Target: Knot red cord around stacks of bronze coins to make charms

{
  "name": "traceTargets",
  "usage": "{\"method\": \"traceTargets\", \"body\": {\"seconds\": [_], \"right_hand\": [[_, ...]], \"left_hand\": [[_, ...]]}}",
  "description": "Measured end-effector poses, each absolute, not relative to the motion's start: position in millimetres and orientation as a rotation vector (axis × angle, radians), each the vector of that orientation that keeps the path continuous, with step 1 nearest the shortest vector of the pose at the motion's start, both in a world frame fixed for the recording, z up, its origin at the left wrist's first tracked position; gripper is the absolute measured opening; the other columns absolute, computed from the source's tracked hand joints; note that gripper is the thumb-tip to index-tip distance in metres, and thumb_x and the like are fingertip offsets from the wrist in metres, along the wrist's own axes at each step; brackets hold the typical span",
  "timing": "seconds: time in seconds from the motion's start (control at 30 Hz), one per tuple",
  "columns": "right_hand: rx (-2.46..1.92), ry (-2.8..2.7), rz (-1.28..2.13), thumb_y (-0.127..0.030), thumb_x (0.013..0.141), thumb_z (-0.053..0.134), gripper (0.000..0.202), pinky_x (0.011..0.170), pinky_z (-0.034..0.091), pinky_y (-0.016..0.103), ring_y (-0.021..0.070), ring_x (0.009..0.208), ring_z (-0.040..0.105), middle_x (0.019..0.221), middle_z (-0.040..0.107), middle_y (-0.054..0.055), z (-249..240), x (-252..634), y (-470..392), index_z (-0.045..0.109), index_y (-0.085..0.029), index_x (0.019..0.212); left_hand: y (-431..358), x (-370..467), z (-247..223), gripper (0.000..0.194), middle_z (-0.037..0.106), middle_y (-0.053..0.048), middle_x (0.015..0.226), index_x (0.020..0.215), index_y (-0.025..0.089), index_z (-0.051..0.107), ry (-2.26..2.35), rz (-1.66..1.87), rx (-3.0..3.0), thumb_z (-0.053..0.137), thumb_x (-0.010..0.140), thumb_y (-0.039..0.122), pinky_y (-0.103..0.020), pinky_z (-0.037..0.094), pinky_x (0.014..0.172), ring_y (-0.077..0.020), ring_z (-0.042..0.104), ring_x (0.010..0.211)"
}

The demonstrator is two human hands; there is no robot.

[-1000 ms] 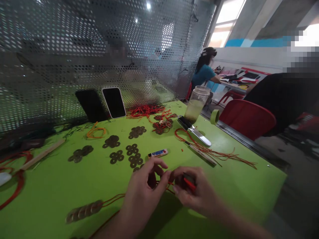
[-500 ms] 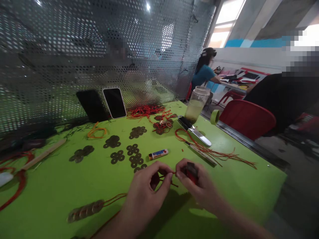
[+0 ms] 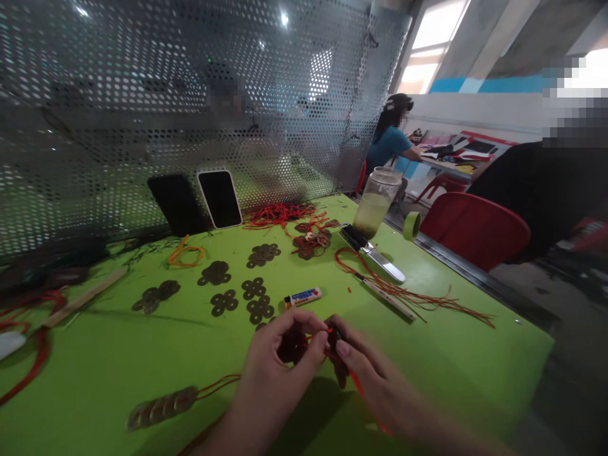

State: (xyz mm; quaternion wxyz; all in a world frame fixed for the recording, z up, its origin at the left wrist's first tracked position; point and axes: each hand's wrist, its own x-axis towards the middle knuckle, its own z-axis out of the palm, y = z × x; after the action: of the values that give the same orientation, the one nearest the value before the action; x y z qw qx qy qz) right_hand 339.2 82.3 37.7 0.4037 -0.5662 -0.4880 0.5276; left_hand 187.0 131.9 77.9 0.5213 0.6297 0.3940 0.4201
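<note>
My left hand (image 3: 285, 361) is closed, pinching a thin red cord (image 3: 313, 340) between thumb and fingertips. Dark round coins (image 3: 291, 347) show inside its curled fingers. Touching or almost touching those fingertips, my right hand (image 3: 375, 370) is closed around a dark and red object (image 3: 355, 382); blur and the fingers hide what kind it is. Behind my left hand lies a small white-and-blue tube (image 3: 303, 296) with an orange and black end. A strip of overlapping coins (image 3: 162, 408) tied with red cord lies at the lower left.
Flat coin clusters (image 3: 223, 303) lie on the green table (image 3: 190, 354). A phone (image 3: 220, 198) leans on a perforated metal panel (image 3: 285, 152) near red cords (image 3: 278, 215). At right are a hairbrush (image 3: 380, 261), a pen (image 3: 389, 299), a jar (image 3: 375, 206) and a red chair (image 3: 475, 225). Other people sit beyond.
My right hand has turned and its fingers now point toward my left fingertips. The dark and red object has tipped with it. My left hand keeps its pinch on the cord.
</note>
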Motion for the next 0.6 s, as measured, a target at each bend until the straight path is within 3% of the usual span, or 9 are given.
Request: {"method": "traceTargets", "body": {"seconds": [0.1, 0.23, 0.33, 0.6], "right_hand": [[-1.389, -1.311, 1.271, -0.073, 0.084, 0.038, 0.069, 0.092, 0.044, 0.044, 0.0259, 0.103, 0.056, 0.117, 0.061, 0.012, 43, 337, 83, 0.059, -0.021, 0.124], [-1.486, -1.264, 1.228, -0.082, 0.076, 0.039, 0.082, 0.101, 0.037, 0.048, 0.0296, 0.113, 0.052, 0.118, 0.061, 0.015, 48, 336, 83, 0.061, -0.017, 0.122], [-1.527, -1.227, 1.217, -0.085, 0.072, 0.038, 0.087, 0.098, 0.040, 0.048, 0.0305, 0.110, 0.055, 0.114, 0.063, 0.016, 48, 336, 81, 0.063, -0.016, 0.119], [-1.466, -1.315, 1.101, -0.080, 0.079, 0.037, 0.072, 0.084, 0.048, 0.041, 0.0259, 0.091, 0.059, 0.094, 0.067, 0.011, 52, 336, 82, 0.069, -0.018, 0.098]], "left_hand": [[132, 187, 79, 0.002, 0.065, 0.002, 0.067, 0.077, 0.019, 0.063, 0.959, 1.005, 1.531, 0.063, 0.076, 0.021, -0.014, 0.051, 0.053, -0.0096, 0.062, 0.059], [131, 187, 77, 0.003, 0.066, 0.002, 0.067, 0.079, 0.020, 0.063, 0.960, 1.006, 1.577, 0.062, 0.076, 0.021, -0.015, 0.050, 0.051, -0.0102, 0.061, 0.057], [129, 187, 77, 0.002, 0.065, 0.002, 0.066, 0.078, 0.020, 0.062, 0.963, 1.009, 1.615, 0.062, 0.076, 0.021, -0.017, 0.049, 0.048, -0.0104, 0.059, 0.053], [125, 189, 79, 0.002, 0.064, 0.002, 0.063, 0.074, 0.019, 0.063, 0.954, 1.052, 1.643, 0.062, 0.075, 0.020, -0.019, 0.050, 0.049, -0.0116, 0.059, 0.053]]}}
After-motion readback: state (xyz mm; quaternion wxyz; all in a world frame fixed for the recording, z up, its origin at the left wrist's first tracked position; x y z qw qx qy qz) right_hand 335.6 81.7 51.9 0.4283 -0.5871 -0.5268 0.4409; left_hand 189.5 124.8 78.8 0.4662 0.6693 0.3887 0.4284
